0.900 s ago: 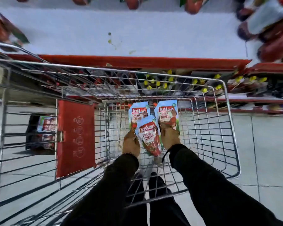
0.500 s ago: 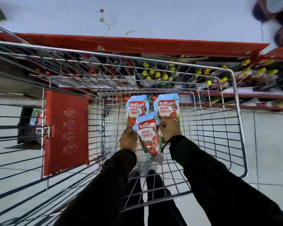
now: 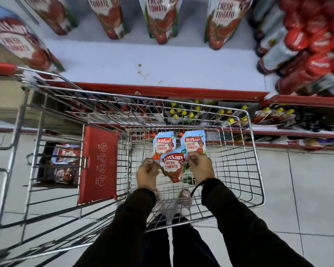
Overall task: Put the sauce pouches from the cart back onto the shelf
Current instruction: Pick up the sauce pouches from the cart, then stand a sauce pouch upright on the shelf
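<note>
Reaching down into a wire cart (image 3: pixel 256 170) parked against a white shelf (image 3: pixel 162 62) with a red front edge.

Far left, under the cart's rear basket: dark packets (image 3: pixel 65 162), writing too blurry to read. Next, a red flap (image 3: pixel 98 164) on the cart's left side, printed with round signs and "NO", "NO", "NO", "YES".

Then the left hand (image 3: pixel 148 173), fingers curled shut, pinching the left top corner of the front pouch (image 3: pixel 172 166). Blue and white, red bottom, reading "Kissan FRESH TOMATO", with a small green "100%" badge. Held up, tilted, above the cart's wire floor.

Behind it, by the cart's far edge: a left pouch (image 3: pixel 163 144) and a right pouch (image 3: pixel 194 143), side by side, same "Kissan FRESH TOMATO" words. Cannot tell if held or just lying there.

Right hand (image 3: pixel 201 166), fingers curled shut too, gripping the front pouch's right top corner and covering the bottom of the right pouch. Both hands apart, one pouch between them.

Up on the shelf's back edge: a row of standing pouches (image 3: pixel 160 20) marked "FRESH TOMATO". At the shelf's right end: red-capped bottles (image 3: pixel 305 54), labels too blurred to read.
</note>
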